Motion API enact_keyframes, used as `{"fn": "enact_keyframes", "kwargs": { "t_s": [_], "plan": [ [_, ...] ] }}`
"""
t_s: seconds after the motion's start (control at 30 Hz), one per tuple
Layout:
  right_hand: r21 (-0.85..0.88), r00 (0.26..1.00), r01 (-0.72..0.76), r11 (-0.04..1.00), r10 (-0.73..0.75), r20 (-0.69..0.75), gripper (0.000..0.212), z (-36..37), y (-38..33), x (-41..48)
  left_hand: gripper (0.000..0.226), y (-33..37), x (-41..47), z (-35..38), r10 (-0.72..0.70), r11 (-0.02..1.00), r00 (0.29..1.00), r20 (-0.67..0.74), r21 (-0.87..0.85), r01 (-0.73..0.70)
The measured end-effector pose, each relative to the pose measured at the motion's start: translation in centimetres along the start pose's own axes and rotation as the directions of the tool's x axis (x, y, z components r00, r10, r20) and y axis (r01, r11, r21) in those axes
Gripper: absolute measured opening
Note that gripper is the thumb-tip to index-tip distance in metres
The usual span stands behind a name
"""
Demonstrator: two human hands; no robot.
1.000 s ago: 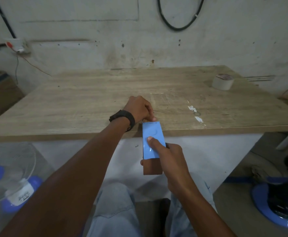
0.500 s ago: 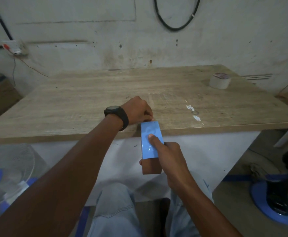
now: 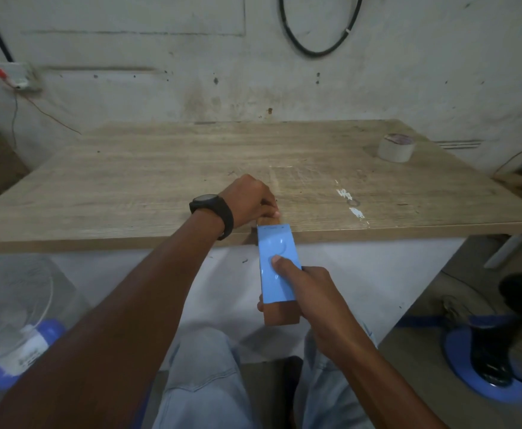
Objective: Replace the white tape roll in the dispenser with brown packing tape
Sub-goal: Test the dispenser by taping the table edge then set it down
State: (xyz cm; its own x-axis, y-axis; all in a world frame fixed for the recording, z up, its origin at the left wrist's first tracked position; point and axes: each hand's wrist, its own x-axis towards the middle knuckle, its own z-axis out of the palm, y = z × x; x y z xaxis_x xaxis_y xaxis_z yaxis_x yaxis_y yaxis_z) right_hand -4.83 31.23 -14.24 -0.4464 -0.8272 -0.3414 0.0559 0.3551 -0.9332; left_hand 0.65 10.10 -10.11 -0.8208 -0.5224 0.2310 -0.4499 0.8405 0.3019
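The main risk, as a judgement, lies at the far end of the dispenser [image 3: 277, 267], where the left hand [image 3: 248, 201] is pinching a brown strip, apparently the tape's free end. If that pinch slips, the sticky end could snap back onto the roll or fold onto itself. If the pull runs off the dispenser's line, the tape may wrinkle or stick to the bench [image 3: 160, 168] edge. A cutting blade, if one sits at that end, would be close to the fingertips; none can be made out.

The right hand [image 3: 312, 292], just below centre frame, is clamped around the blue dispenser from the right side, index finger pressed flat on its top face, thumb wrapped underneath on the left. The brown packing tape [image 3: 281, 314] shows below the blue cover at the near end, so it seems already loaded. The dispenser hangs in the air off the bench's front edge, its far tip level with that edge.

The left arm stretches forward from lower left, wrist straight, a black watch [image 3: 213, 212] on it, fingers curled tight over the strip.

The white tape roll [image 3: 396, 147] rests flat on the bench at upper right, well apart from both hands.
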Motion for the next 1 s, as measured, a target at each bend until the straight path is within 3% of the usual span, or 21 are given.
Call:
{"fn": "enact_keyframes", "kwargs": {
  "t_s": [0.13,0.3,0.43,0.53,0.6,1.0],
  "plan": [
    [0.028,0.998,-0.028,0.999,0.026,0.056,0.054,-0.4,0.1,-0.6,0.023,-0.1,0.1,0.1,0.012,1.000,1.000,-0.005,0.003,-0.012],
    [0.107,0.990,-0.077,0.991,0.063,0.129,0.032,-1.2,-0.7,-1.2,0.021,-0.3,0.0,0.2,0.027,1.000,1.000,-0.006,0.002,-0.027],
    [0.039,0.994,-0.002,0.999,-0.003,0.113,0.042,-0.6,-0.1,-1.4,0.022,-0.2,-0.1,0.2,0.024,1.000,1.000,-0.015,-0.012,-0.024],
    [-0.011,0.997,0.022,1.000,-0.021,0.076,0.036,0.0,0.5,-1.4,0.023,-0.3,-0.2,0.3,0.016,1.000,1.000,-0.023,-0.016,-0.017],
    [0.031,0.996,0.007,0.999,-0.009,0.089,0.030,0.0,0.6,-1.5,0.023,-0.3,-0.2,0.4,0.020,1.000,1.000,-0.019,-0.010,-0.020],
    [0.141,0.991,-0.037,0.989,0.018,0.134,0.045,-0.7,-0.4,-2.3,0.023,-0.4,-0.2,0.4,0.032,0.999,0.999,-0.019,-0.010,-0.032]
  ]
}}
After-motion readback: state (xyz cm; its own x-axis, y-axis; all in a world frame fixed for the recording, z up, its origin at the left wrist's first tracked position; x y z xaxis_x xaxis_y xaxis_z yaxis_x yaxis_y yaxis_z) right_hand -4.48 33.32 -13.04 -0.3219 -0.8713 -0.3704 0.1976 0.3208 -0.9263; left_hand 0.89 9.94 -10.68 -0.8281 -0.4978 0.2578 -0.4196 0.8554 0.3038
